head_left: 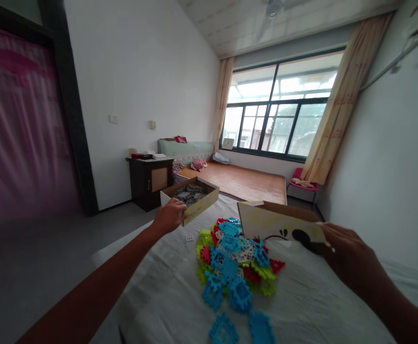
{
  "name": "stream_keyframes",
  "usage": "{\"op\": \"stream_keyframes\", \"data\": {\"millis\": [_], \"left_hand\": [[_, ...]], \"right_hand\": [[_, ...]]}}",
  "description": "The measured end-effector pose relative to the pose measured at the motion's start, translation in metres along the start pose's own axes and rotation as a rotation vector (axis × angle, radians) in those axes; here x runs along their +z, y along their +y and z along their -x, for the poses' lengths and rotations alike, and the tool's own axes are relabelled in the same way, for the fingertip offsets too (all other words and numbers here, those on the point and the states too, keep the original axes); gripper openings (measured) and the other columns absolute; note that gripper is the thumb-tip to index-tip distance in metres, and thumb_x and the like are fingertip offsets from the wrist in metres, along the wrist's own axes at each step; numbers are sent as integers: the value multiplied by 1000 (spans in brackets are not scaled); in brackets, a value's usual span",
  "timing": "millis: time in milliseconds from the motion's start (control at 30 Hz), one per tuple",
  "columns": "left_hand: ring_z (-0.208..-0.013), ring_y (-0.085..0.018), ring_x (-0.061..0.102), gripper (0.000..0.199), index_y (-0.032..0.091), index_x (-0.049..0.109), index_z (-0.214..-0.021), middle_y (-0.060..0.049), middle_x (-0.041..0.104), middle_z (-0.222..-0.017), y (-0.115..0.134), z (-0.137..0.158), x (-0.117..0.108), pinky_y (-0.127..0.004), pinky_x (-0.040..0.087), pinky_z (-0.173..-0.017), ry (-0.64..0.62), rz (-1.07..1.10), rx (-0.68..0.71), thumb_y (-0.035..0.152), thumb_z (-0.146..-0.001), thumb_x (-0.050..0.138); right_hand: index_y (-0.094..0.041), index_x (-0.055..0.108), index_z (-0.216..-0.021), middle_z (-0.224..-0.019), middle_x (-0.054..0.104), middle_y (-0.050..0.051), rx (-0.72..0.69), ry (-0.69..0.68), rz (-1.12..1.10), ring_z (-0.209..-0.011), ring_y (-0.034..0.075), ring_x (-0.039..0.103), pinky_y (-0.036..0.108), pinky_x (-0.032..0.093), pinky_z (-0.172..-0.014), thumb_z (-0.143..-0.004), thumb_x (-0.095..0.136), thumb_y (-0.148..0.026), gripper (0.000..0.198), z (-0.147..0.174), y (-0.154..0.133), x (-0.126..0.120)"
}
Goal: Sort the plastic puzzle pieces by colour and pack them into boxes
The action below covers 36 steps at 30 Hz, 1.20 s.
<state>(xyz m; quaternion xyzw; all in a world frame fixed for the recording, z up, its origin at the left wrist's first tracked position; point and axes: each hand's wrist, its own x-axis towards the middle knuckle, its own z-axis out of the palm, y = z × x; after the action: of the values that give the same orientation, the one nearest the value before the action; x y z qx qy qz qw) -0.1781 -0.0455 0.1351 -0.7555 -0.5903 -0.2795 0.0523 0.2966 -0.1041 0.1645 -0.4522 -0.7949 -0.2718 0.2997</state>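
Observation:
My left hand [170,215] grips the near left corner of an open cardboard box [202,204], which has a pile of grey toothed pieces [190,193] inside. On the right, my right hand [347,243] is closed on the end of a second cardboard box [277,222], pale with yellow and black print. That box is tilted, and most of its inside is hidden from me. Between the boxes a heap of plastic building pieces [230,243] in blue, green, red and white lies on the white sheet [159,282]. Two blue pieces [224,329] lie nearest me.
One small white piece [189,237] lies apart, left of the heap. Beyond the sheet are a dark cabinet [149,181], a bed with a brown mat [237,179] and a pink chair [304,184]. A window [273,110] is at the back.

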Motion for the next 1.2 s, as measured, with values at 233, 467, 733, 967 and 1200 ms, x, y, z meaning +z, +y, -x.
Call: {"op": "stream_keyframes", "data": {"millis": [233,467,733,967,1200], "left_hand": [[-91,-24,60,31,19,68,-80,-4,67,-88,70,27,-63,-34,48,-83,-53,605,-20,49,-72,66],[-82,-20,65,36,17,67,-87,-3,70,-84,140,49,-35,-34,52,-77,-260,1176,-246,47,-68,74],[-85,-22,63,33,18,63,-95,-6,68,-91,157,55,14,-45,56,-74,-352,1580,-483,42,-73,72],[-82,-22,66,32,17,55,-111,-5,68,-84,132,64,50,-56,51,-84,-383,1907,-730,34,-85,60],[-89,-25,67,18,15,56,-103,-8,70,-90,128,66,42,-63,43,-92,-319,2160,-655,27,-91,52]], "right_hand": [[-27,66,-93,-89,70,8,303,22,63,-70,24,65,30,47,-56,-86,41,-52,36,57,42,-29],[-23,66,-97,-67,67,7,529,63,50,-47,20,57,29,43,-50,-78,40,-68,56,83,50,-72],[-21,65,-112,-67,69,6,722,29,-48,-41,18,54,31,43,-52,-70,44,-74,70,102,53,-103],[-24,67,-106,-76,72,5,762,20,-122,-42,18,55,32,45,-54,-67,49,-70,63,107,51,-91],[-24,66,-102,-81,72,5,710,26,-172,-44,17,56,30,46,-55,-70,51,-68,57,99,43,-76]]}}
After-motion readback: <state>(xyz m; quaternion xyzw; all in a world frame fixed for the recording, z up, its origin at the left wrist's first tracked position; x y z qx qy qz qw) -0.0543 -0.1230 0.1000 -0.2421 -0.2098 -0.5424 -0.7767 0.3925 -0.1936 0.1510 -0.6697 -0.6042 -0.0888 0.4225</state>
